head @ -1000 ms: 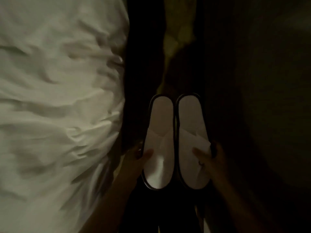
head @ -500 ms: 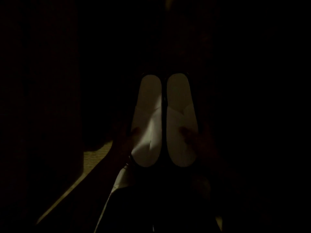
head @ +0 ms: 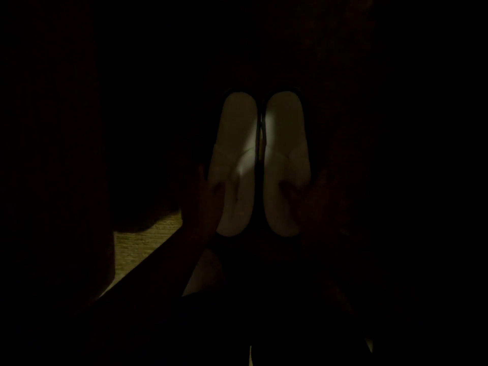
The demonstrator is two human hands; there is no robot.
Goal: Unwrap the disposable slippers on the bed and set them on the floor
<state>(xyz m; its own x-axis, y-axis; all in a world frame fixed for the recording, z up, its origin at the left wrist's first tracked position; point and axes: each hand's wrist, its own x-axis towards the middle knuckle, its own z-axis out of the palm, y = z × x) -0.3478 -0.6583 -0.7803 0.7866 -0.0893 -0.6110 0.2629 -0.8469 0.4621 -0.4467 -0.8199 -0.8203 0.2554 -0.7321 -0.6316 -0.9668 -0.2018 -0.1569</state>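
Observation:
Two white disposable slippers with dark rims lie side by side in the middle of a very dark view, toes toward me. My left hand (head: 204, 204) grips the outer edge of the left slipper (head: 236, 143), thumb on its white strap. My right hand (head: 311, 199) grips the outer edge of the right slipper (head: 286, 138) the same way. In this dark I cannot tell whether the slippers rest on the floor or hang just above it. No wrapper is visible.
A lit patch of pale floor (head: 142, 247) shows at lower left. A dark upright mass, likely the bed's side (head: 52, 180), fills the left. Everything else is black.
The white bed has left the view and the scene has gone dark. The slippers, held in both hands, have shifted up in the view.

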